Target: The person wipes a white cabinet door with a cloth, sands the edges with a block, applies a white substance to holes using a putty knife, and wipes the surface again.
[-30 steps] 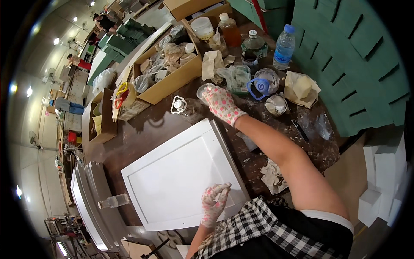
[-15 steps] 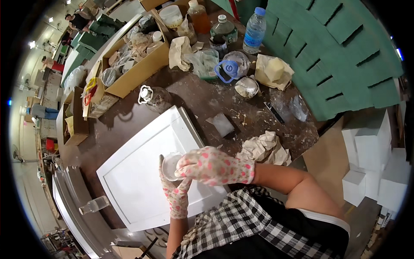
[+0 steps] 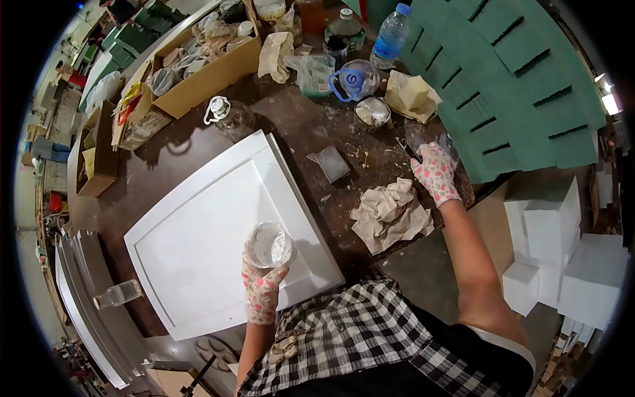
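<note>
My left hand (image 3: 263,291), in a white glove with pink flowers, is closed round a clear plastic cup (image 3: 270,245) with white paste inside. The cup is tilted so its mouth faces me, above the lower part of a white framed panel (image 3: 205,245). At the far right of the dark table, my right hand (image 3: 436,173), gloved alike, has its fingers on the handle of a slim black-handled knife (image 3: 409,150). The knife's tip points away and to the left; most of the handle is under the fingers. Crumpled brown paper (image 3: 390,215) lies nearer me.
A grey sanding block (image 3: 332,165) lies beside the panel. Behind it stand a white-smeared tub (image 3: 372,112), a water bottle (image 3: 391,36) and other jars. A cardboard box (image 3: 205,73) of bags, a large handled bottle (image 3: 231,119), a small glass bottle (image 3: 119,294) and green stacked sheets (image 3: 509,86) surround the work.
My right hand has left the cup and reached out right to the knife. The left hand still holds the cup, its mouth now uncovered. The whole view has shifted slightly.
</note>
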A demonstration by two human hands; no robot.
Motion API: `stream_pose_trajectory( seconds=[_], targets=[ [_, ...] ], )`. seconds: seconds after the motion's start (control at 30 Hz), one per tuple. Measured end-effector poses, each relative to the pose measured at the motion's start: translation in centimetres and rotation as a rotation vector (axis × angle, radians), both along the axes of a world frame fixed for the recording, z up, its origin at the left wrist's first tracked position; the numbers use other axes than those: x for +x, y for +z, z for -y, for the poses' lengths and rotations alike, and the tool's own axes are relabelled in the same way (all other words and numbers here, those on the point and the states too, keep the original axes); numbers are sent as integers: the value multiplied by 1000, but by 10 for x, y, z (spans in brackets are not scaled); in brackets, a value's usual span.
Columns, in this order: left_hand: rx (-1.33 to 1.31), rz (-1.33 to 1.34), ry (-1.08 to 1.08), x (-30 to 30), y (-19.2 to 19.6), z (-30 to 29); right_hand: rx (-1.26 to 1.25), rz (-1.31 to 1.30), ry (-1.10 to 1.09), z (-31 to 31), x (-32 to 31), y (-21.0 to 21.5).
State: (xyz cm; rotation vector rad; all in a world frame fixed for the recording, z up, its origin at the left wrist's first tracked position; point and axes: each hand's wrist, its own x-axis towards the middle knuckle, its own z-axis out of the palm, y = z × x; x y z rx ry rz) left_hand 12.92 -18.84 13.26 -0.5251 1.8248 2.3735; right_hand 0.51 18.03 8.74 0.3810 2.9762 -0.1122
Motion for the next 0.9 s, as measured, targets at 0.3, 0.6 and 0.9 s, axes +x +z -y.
stream_pose_trajectory(
  seconds=[0.3,0.6,0.9],
  targets=[
    [-135,-100,33,-2,-19,17,190,60,105,-3,-16,-29],
    [-104,-51,113,5,-12,26,-960,17,-155,3,14,30],
    [-209,-121,-41,1,-17,15,-1356,167,46,64,56,45]
  ],
)
